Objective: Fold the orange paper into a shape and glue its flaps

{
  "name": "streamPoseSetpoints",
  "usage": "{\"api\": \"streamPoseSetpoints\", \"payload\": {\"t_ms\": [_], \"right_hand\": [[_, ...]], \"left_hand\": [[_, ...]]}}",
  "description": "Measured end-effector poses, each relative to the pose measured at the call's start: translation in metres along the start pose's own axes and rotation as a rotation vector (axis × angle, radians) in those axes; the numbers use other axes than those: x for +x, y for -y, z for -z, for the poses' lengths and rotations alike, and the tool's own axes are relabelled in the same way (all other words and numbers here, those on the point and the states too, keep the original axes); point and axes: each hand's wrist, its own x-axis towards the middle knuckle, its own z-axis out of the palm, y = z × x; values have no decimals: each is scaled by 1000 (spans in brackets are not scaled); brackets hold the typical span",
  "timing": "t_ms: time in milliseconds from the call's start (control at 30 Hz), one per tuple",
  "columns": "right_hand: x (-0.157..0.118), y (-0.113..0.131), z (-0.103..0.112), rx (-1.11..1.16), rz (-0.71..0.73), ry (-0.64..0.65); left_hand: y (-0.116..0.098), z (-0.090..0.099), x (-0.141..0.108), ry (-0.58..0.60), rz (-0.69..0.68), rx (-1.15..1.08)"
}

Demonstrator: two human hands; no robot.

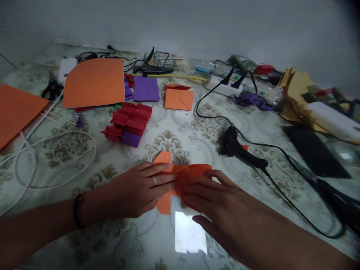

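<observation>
A folded orange paper (194, 172) lies on the table in front of me, with flaps sticking out at its upper and lower left. My left hand (140, 187) rests flat across its left part, fingers stretched out, a ring on one finger. My right hand (210, 195) lies over the paper's curved right part, fingers extended and the thumb apart from the paper. The fingers hide part of the folds. Beyond my hands sits a red and purple folded-paper piece (131, 122). Behind it are a purple square (146, 89) and an orange folded piece (179, 98).
A black glue gun (243, 150) lies to the right, its cord running to a white power strip (224, 85). Orange sheets (95, 82), scissors (52, 88) and a looped white cable (92, 150) are left. A black flat object (315, 150) lies far right.
</observation>
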Motion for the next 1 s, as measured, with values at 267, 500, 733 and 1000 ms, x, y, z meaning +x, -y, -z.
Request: {"api": "streamPoseSetpoints", "payload": {"t_ms": [267, 500, 733, 1000], "right_hand": [[-5, 12, -1, 19, -19, 30], [-10, -2, 39, 100, -39, -150], [3, -52, 40, 115, -217, -200], [24, -51, 16, 297, -295, -97]], "left_hand": [[0, -4, -2, -19, 7, 16], [-1, 0, 1, -14, 13, 2], [0, -2, -1, -11, 14, 0], [0, -3, -2, -15, 15, -6]]}}
